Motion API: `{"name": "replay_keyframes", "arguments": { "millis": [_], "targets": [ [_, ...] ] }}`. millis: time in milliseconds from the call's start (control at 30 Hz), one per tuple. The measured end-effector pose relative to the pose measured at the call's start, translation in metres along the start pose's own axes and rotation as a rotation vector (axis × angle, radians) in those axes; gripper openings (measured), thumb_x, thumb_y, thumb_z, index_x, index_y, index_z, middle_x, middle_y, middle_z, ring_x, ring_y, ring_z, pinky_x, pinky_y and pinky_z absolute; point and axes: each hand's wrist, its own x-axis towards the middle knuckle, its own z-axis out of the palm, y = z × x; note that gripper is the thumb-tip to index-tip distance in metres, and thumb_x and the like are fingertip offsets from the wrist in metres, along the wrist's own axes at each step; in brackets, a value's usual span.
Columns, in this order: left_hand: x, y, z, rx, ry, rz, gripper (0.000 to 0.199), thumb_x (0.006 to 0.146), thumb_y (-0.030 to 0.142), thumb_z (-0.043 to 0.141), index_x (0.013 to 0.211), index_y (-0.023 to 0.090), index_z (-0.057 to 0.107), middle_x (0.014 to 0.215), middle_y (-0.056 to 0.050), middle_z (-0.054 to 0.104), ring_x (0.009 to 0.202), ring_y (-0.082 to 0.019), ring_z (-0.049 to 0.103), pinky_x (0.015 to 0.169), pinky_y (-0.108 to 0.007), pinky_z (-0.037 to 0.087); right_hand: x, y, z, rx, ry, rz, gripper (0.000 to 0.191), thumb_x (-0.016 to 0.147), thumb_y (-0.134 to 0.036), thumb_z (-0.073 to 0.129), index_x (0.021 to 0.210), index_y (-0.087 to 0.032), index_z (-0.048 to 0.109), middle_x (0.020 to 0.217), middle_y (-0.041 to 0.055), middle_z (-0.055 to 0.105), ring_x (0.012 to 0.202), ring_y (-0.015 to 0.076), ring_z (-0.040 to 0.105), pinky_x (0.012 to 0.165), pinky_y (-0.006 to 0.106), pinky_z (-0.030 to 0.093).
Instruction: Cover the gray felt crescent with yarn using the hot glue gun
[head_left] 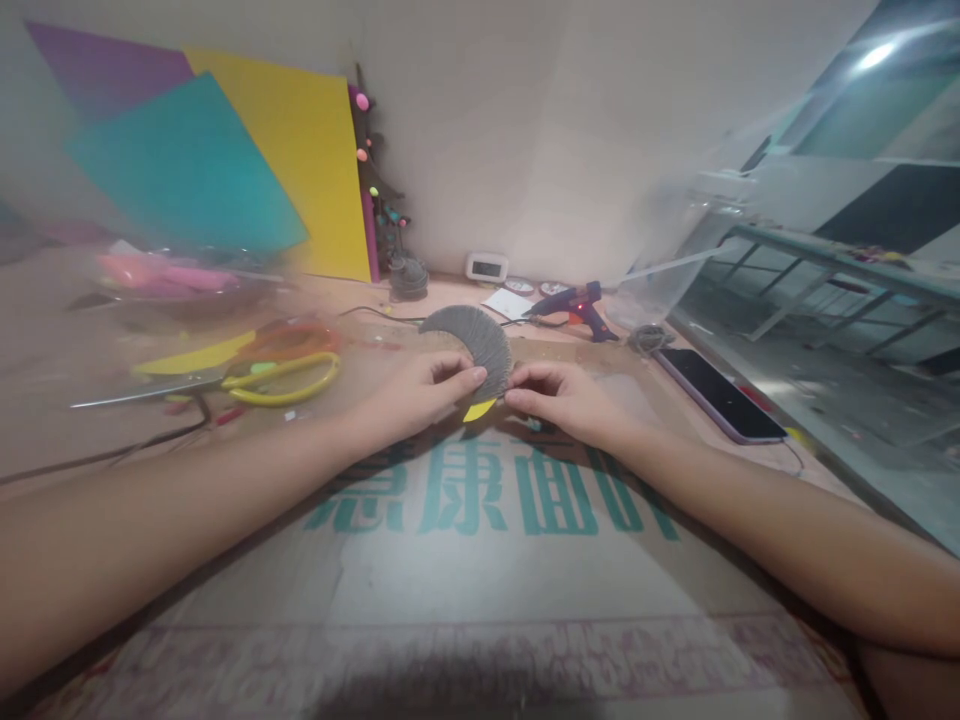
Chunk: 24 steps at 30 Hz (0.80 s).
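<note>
Holds a grey, ribbed crescent (491, 345) with a yellow piece (478, 411) at its lower end above the middle of the worktop (45, 430), left hand (420, 395) closed, thumb and fingers pinching the inner side. Has the right hand (562, 397) at the outer edge, thumb and fingertips almost together, cannot tell whether gripping. Nearby, a glue gun (559, 303) toward the far edge, a phone (720, 393) along the right edge, yellow-handled scissors (330, 377) toward the left.

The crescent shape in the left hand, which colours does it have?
The crescent is grey, with a yellow lower tip; the head view shows it.
</note>
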Motion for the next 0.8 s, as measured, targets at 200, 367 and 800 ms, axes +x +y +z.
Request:
{"name": "replay_keyframes", "arguments": {
  "millis": [200,367,800],
  "targets": [
    [-0.0016,0.0037,-0.0003,-0.024,-0.024,-0.048,0.033,0.088,0.053,0.050,0.079,0.021,0.052,0.051,0.007,0.044,0.034,-0.008,0.040,0.031,-0.019,0.028,0.0009,0.0000,0.0007,-0.131,-0.005,-0.091,0.015,0.080,-0.031,0.065,0.075,-0.017,0.067,0.073,0.0002,0.063,0.067,0.0121,0.055,0.063,0.026,0.042],
    [-0.0001,0.0062,-0.0012,0.025,0.018,0.017,0.036,0.088,0.052,0.051,0.075,0.019,0.054,0.053,0.005,0.044,0.042,-0.008,0.041,0.039,-0.020,0.029,0.0001,0.0012,0.0013,-0.201,-0.017,-0.149,0.016,0.083,-0.032,0.064,0.078,-0.018,0.069,0.080,0.0018,0.066,0.074,0.0146,0.059,0.069,0.028,0.044],
    [-0.0009,0.0024,0.0002,0.000,-0.005,-0.009,0.037,0.088,0.056,0.049,0.077,0.021,0.051,0.050,0.007,0.042,0.035,-0.008,0.037,0.037,-0.022,0.025,-0.0029,0.0019,0.0007,-0.297,0.243,-0.258,0.026,0.091,-0.037,0.055,0.078,-0.017,0.065,0.080,0.0033,0.063,0.076,0.0158,0.056,0.070,0.029,0.042]
  ]
}}
